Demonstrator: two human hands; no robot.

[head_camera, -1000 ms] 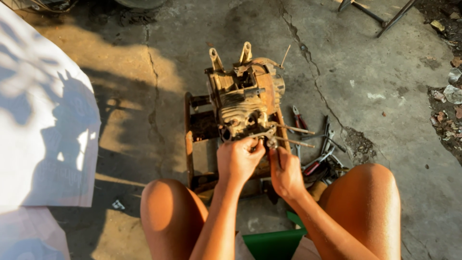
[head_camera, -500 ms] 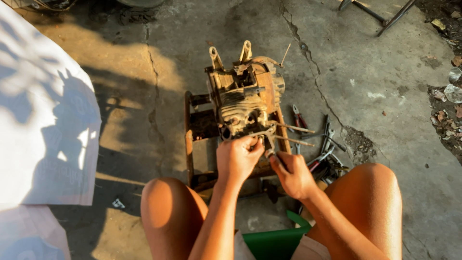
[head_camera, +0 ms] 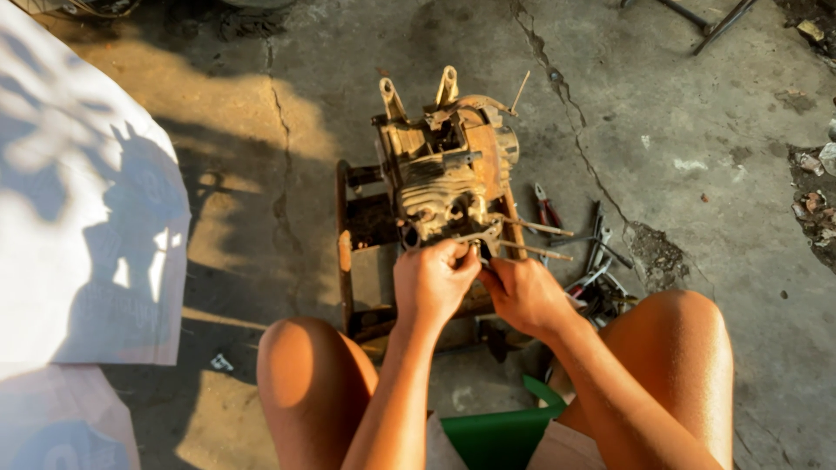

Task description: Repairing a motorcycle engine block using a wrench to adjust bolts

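A rusty small engine [head_camera: 444, 165] sits on a rusted metal frame [head_camera: 344, 252] on the concrete floor, between my bare knees. My left hand [head_camera: 431, 283] is curled against the engine's near end, its fingertips pinched on a small metal part there. Beside it, my right hand [head_camera: 522, 296] touches the left hand, and its fingers close on the same spot. The part itself is mostly hidden by my fingers. Two thin studs [head_camera: 535, 228] stick out to the right of the engine.
Red-handled pliers [head_camera: 547, 209] and several wrenches [head_camera: 601, 252] lie on the floor to the right of the engine. A large white sheet [head_camera: 78, 218] covers the left side. A green object [head_camera: 505, 431] sits between my legs. Cracks run through the concrete.
My right hand drew slightly back to the right, then came up against my left hand at the engine's near end. The left hand stayed in place.
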